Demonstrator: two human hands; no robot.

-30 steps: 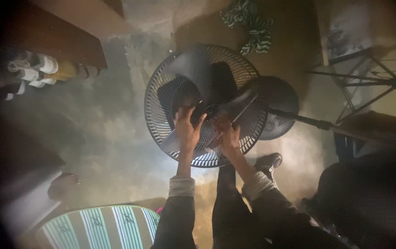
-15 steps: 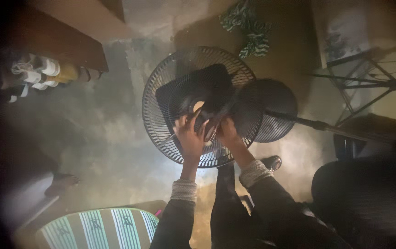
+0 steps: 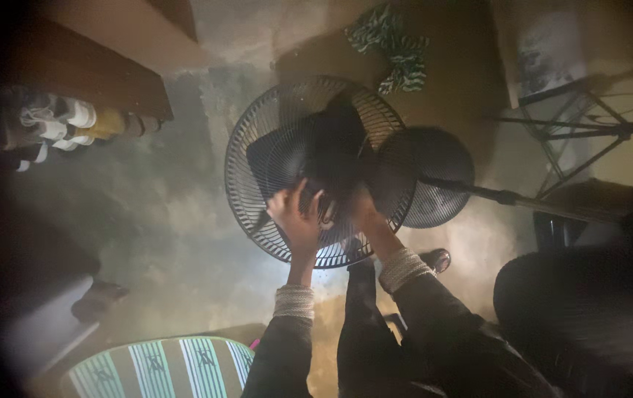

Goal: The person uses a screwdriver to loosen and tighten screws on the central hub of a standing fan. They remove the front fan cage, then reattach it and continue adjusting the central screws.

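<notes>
A black pedestal fan lies tipped over on the floor, its round wire guard (image 3: 257,158) facing up at me with dark blades (image 3: 316,147) inside. My left hand (image 3: 296,221) rests on the lower part of the guard, fingers spread over the wires. My right hand (image 3: 362,210) is beside it, pressed against the fan's hub at the centre. The fan's round base (image 3: 431,177) sits just right of the guard, and its pole (image 3: 530,200) runs off to the right. Whether either hand grips a part is hard to see in the dim light.
A green patterned cloth (image 3: 394,44) lies on the floor beyond the fan. Shoes (image 3: 55,125) sit under a wooden bench (image 3: 88,74) at left. A striped cushion (image 3: 158,368) is near my legs. A folding metal stand (image 3: 582,125) and a dark seat (image 3: 589,309) are at right.
The fan blades have turned inside the guard. Both hands have shifted slightly lower on the guard and hub, staying close together.
</notes>
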